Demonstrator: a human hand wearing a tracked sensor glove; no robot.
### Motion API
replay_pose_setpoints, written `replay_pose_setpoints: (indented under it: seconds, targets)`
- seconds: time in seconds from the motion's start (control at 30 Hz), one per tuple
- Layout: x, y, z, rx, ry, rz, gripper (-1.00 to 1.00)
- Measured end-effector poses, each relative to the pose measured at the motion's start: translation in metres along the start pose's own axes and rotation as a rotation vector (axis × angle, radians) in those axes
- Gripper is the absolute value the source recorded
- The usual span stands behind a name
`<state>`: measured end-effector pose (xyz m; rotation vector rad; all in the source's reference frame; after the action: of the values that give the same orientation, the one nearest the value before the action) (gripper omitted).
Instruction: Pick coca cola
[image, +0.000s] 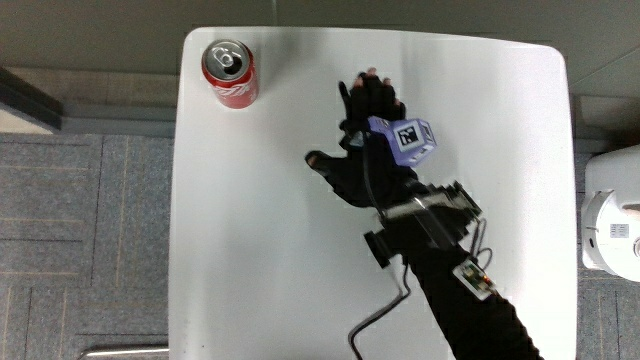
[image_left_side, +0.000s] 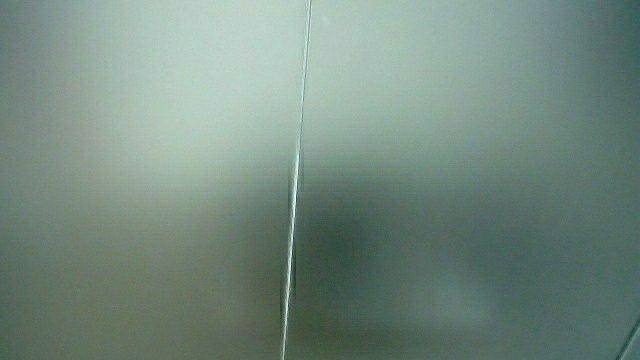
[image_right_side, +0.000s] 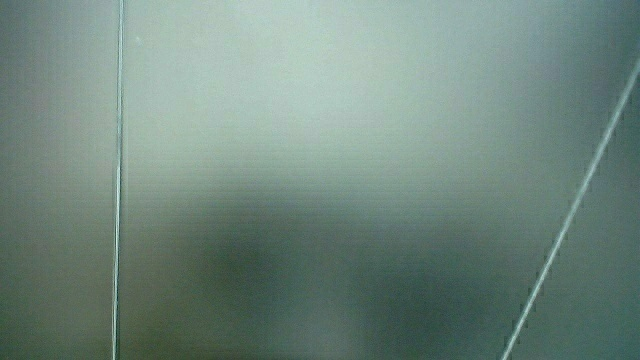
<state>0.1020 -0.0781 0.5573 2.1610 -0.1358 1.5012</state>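
forearm cut off, side views wall only

Bare white table between hands and cola can.

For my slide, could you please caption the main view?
Black-gloved hand, fingers relaxed, over the white table, apart from the upright red Coca-Cola can near its corner.

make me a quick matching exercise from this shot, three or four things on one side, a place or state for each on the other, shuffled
Both side views show only a pale wall, so this goes by the main view.

Things:
1. can
2. hand
3. cube
4. table

Places or states:
A. on the back of the glove
B. white, bearing the can
C. upright at a table corner, farther from the person than the hand
D. over the table's middle, holding nothing, apart from the can

Pairs: 1-C, 2-D, 3-A, 4-B
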Motion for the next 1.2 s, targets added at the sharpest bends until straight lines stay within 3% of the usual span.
replay_pose_setpoints:
  seconds: [0.07, 0.1, 0.13, 0.2, 0.27, 0.3, 0.4, 0.43, 0.47, 0.6, 0.73, 0.83, 0.9, 0.93, 0.97, 1.1, 1.2]
  targets:
    - [-0.001, 0.007, -0.006, -0.008, 0.083, 0.045, 0.0]
    - [0.005, 0.014, -0.009, -0.005, 0.065, 0.11, 0.0]
    - [0.013, 0.021, -0.012, -0.003, 0.104, 0.176, 0.0]
    - [0.002, 0.02, -0.017, -0.031, 0.151, 0.125, 0.0]
    - [0.01, 0.029, -0.022, -0.023, 0.195, 0.178, 0.0]
    - [0.01, 0.031, -0.024, -0.041, 0.251, 0.203, 0.0]
    - [0.02, 0.044, -0.027, -0.037, 0.28, 0.197, 0.0]
    - [0.018, 0.046, -0.027, -0.043, 0.312, 0.235, 0.0]
    - [0.02, 0.049, -0.027, -0.036, 0.325, 0.228, 0.0]
    - [0.011, 0.059, -0.023, -0.045, 0.352, 0.278, 0.0]
    - [-0.004, 0.058, -0.02, -0.04, 0.407, 0.264, 0.0]
    - [-0.001, 0.06, -0.018, -0.02, 0.432, 0.248, 0.0]
    - [0.001, 0.061, -0.018, 0.004, 0.429, 0.265, 0.0]
    - [0.004, 0.062, -0.018, 0.012, 0.409, 0.242, 0.0]
    - [0.0, 0.061, -0.017, 0.024, 0.422, 0.262, 0.05]
    - [-0.002, 0.058, -0.013, 0.058, 0.403, 0.228, 0.23]
    - [0.0, 0.06, -0.014, 0.067, 0.397, 0.239, 0.36]
